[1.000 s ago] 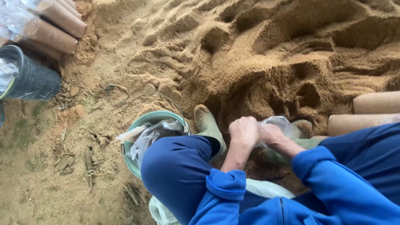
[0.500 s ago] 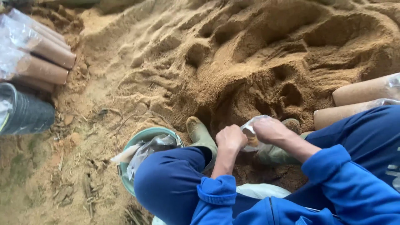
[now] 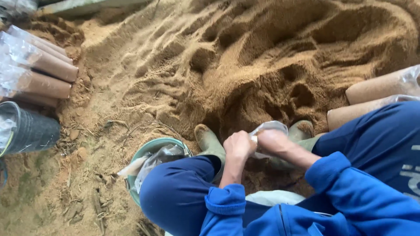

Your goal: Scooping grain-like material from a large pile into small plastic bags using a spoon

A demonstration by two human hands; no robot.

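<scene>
The left hand (image 3: 238, 146) and right hand (image 3: 272, 142) are both closing their fingers on a small clear plastic bag (image 3: 270, 129), holding it low between the green rubber boots (image 3: 210, 142) before the heaped brown sawdust pile (image 3: 271, 65). Judgement: keeping the mouth spread and level is advisable while filling.
</scene>
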